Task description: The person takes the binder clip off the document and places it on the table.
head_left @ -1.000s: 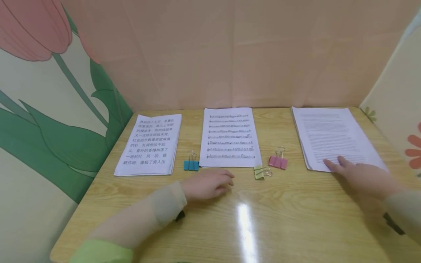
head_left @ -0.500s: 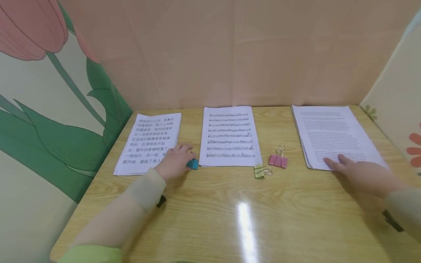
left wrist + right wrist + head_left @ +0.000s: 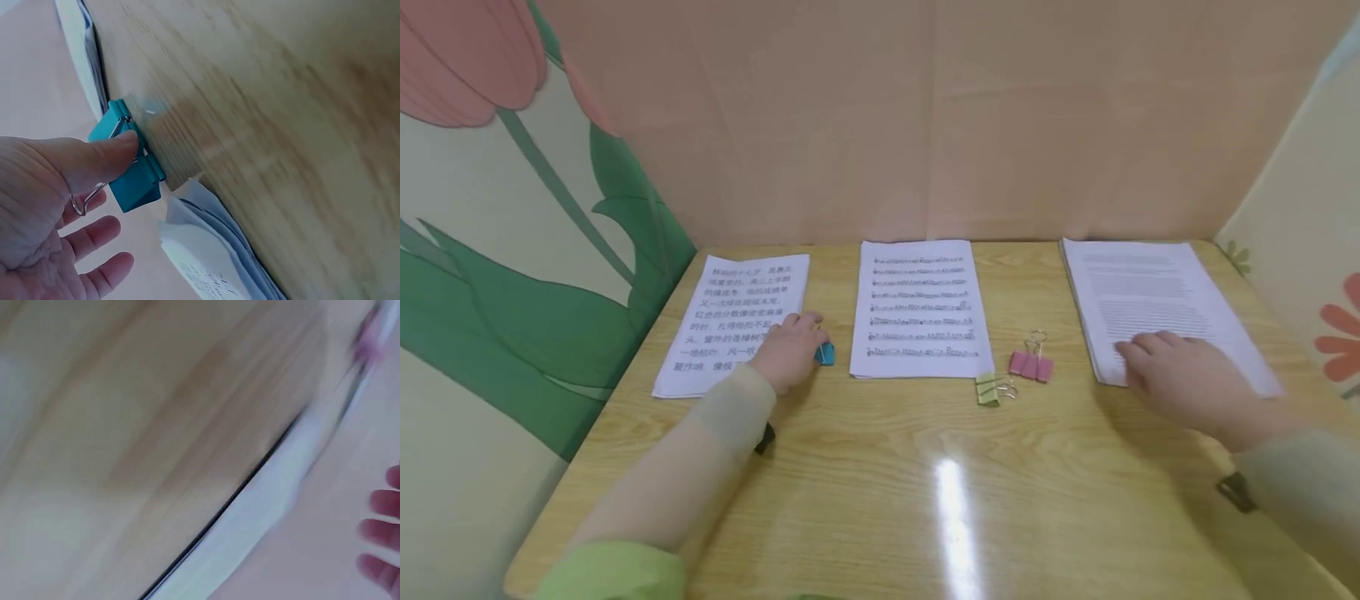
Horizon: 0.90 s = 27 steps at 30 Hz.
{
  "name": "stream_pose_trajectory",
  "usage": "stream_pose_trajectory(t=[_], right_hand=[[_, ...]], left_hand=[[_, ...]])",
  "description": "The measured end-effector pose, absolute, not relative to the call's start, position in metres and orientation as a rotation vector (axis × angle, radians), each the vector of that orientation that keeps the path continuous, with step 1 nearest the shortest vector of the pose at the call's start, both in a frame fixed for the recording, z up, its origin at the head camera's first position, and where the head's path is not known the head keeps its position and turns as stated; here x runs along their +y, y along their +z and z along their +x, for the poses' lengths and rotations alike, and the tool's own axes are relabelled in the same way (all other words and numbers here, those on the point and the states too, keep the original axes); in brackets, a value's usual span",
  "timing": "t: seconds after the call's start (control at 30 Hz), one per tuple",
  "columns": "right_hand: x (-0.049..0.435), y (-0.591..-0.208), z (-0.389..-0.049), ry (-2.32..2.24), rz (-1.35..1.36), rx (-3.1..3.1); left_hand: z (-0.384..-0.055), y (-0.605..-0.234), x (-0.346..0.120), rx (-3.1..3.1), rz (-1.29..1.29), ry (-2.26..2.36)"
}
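My left hand (image 3: 790, 354) pinches a teal binder clip (image 3: 136, 178) between thumb and fingers, its wire handle showing in the left wrist view. Beneath and beside that hand lies a stack of paper with large printed characters (image 3: 730, 308). My right hand (image 3: 1187, 379) hovers over or rests on the front edge of a thicker stack with small print (image 3: 1138, 279); contact cannot be told. Its fingers (image 3: 381, 531) are apart and hold nothing. Between the hands, a sheet-music stack (image 3: 917, 292) lies flat.
A yellow binder clip (image 3: 987, 390) lies by the sheet music's front right corner, with a pink binder clip (image 3: 1031, 367) just right of it. The wooden table (image 3: 865, 483) meets a draped cloth behind and painted walls at both sides.
My left hand has moved left from the table's middle and taken hold of the teal binder clip, shifting it slightly left. The right hand has shifted a little left.
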State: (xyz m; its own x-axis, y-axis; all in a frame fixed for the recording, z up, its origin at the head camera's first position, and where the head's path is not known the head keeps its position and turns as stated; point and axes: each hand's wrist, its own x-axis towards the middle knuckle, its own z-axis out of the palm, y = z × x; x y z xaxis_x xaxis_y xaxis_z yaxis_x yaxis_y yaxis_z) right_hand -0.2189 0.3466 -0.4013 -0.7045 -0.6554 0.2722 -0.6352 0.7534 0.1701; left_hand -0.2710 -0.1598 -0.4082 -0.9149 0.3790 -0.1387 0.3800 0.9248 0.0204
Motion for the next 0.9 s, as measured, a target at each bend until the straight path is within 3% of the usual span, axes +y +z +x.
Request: stream_pose_trajectory(t=[0.17, 0.3, 0.57, 0.9], right_hand=[[0.254, -0.404, -0.208, -0.031, 1.331, -2.443], [0.221, -0.412, -0.201, -0.169, 1.466, -2.559], [0.243, -0.425, -0.2, -0.267, 1.496, -2.688], [0.281, -0.427, -0.223, -0.268, 1.453, -2.702]], left_hand=[[-0.276, -0.407, -0.164, 2.967, 0.521, -0.007], [-0.278, -0.411, -0.161, 2.959, 0.507, 0.005], [-0.274, -0.41, -0.156, 2.939, 0.491, 0.032], [-0.276, -0.406, -0.158, 2.931, 0.466, 0.064]])
